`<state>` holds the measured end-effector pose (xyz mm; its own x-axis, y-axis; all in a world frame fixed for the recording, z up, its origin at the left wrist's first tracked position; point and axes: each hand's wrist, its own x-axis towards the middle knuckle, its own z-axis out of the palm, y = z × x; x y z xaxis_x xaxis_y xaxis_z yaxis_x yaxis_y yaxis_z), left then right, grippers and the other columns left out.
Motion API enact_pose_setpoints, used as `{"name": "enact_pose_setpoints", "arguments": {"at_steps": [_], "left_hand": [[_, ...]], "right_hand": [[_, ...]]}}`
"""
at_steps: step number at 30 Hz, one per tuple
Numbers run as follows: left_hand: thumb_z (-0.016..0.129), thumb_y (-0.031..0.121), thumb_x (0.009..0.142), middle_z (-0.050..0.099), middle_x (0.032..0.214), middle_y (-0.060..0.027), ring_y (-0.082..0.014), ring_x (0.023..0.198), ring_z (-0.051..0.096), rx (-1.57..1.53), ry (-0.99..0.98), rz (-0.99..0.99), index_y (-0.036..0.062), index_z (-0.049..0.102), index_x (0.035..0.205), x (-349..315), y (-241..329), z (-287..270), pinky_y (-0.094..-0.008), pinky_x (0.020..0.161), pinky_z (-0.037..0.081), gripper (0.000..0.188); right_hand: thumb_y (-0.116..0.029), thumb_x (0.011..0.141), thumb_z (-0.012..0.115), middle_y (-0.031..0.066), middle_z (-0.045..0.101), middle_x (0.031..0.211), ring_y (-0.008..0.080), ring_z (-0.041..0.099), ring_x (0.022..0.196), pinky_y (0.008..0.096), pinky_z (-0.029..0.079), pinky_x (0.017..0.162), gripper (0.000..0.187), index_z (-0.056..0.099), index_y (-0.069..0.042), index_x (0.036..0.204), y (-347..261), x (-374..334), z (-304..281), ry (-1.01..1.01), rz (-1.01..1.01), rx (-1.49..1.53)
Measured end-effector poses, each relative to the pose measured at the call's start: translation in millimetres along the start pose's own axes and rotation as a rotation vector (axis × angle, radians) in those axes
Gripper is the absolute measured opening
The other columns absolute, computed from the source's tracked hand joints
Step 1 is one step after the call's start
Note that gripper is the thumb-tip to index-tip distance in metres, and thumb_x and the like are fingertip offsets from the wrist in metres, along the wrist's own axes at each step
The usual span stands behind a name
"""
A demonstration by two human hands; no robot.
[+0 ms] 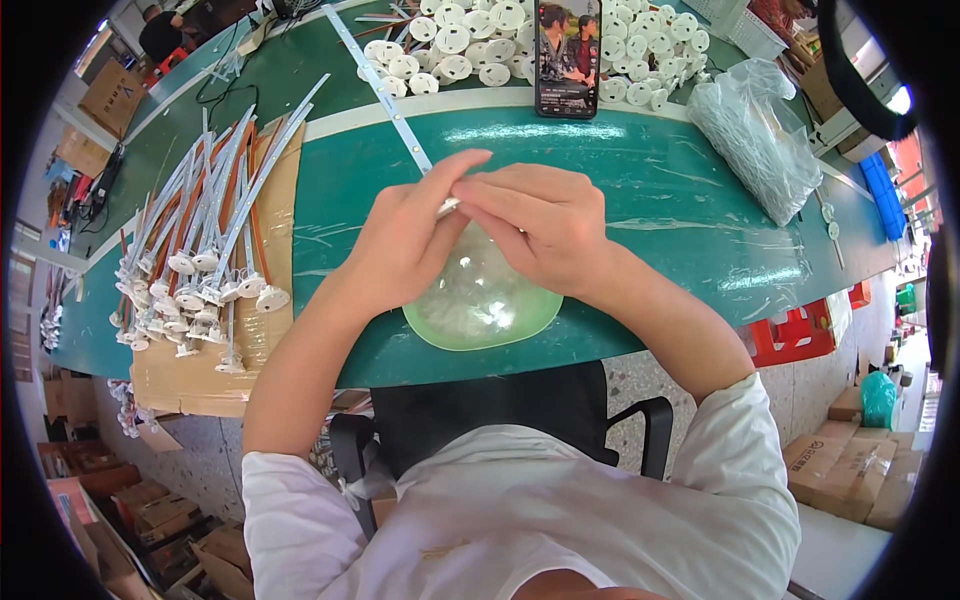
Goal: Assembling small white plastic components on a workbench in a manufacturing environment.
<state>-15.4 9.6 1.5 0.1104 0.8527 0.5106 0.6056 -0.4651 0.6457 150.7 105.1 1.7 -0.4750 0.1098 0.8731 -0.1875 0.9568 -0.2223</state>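
Note:
My left hand (403,240) is closed around the near end of a slim LED strip (385,95), which stretches away toward the far side of the table. Close against it, my right hand (545,220) has its fingers pinched together. A small white piece (447,207) shows between the two hands; its kind is hidden by the fingers. Directly below them sits a translucent green bowl (480,335). What lies inside the bowl is blurred by shine.
Many strips with white round ends (200,285) lie piled on cardboard (210,392) at the left. White discs (455,40) are heaped at the back, behind a propped phone (567,65). A clear plastic bag (755,140) lies at the right; a red stool (795,338) stands beyond the edge.

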Motion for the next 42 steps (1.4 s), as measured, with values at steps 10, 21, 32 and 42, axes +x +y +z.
{"name": "enact_pose_setpoints", "arguments": {"at_steps": [10, 21, 32, 42], "left_hand": [[0.059, -0.006, 0.087, 0.070, 0.102, -0.0207, -0.0407, 0.086, 0.069, 0.169, 0.076, 0.193, 0.0066, 0.046, 0.144, 4.1, -3.1, -5.3, -0.0409, 0.073, 0.055, 0.059], [0.055, -0.003, 0.093, 0.071, 0.088, -0.0145, -0.0289, 0.075, 0.070, 0.034, 0.029, -0.088, 0.0102, 0.047, 0.144, 4.0, 8.3, -11.0, -0.0357, 0.069, 0.054, 0.054], [0.061, 0.010, 0.097, 0.071, 0.083, -0.0126, -0.0259, 0.073, 0.071, 0.152, 0.228, -0.030, 0.0064, 0.062, 0.117, 2.8, -10.3, -3.5, -0.0334, 0.065, 0.053, 0.020], [0.060, 0.013, 0.098, 0.075, 0.090, -0.0126, -0.0252, 0.078, 0.074, 0.075, 0.214, -0.089, 0.0057, 0.062, 0.115, 4.8, -5.6, -4.3, -0.0326, 0.067, 0.054, 0.018]], "right_hand": [[0.003, 0.078, 0.077, 0.0128, 0.075, 0.093, 0.0249, 0.073, 0.077, 0.0311, 0.059, 0.064, 0.024, 0.074, -0.001, 0.102, -1.6, 0.1, 1.7, 0.077, 0.089, -0.031], [0.002, 0.079, 0.077, 0.0107, 0.074, 0.095, 0.0186, 0.073, 0.077, 0.0259, 0.056, 0.059, 0.030, 0.071, -0.001, 0.109, -6.1, 1.4, 2.4, 0.114, 0.249, 0.104], [-0.015, 0.077, 0.078, 0.0086, 0.067, 0.093, 0.0299, 0.062, 0.095, 0.0411, 0.052, 0.085, 0.022, 0.071, -0.003, 0.094, -11.7, -6.5, -7.4, -0.693, 0.114, 0.198], [-0.008, 0.079, 0.075, 0.0053, 0.071, 0.083, 0.0244, 0.068, 0.075, 0.0345, 0.055, 0.070, 0.008, 0.076, -0.005, 0.087, -8.7, 1.3, -10.6, -0.627, 0.289, 0.361]]}}
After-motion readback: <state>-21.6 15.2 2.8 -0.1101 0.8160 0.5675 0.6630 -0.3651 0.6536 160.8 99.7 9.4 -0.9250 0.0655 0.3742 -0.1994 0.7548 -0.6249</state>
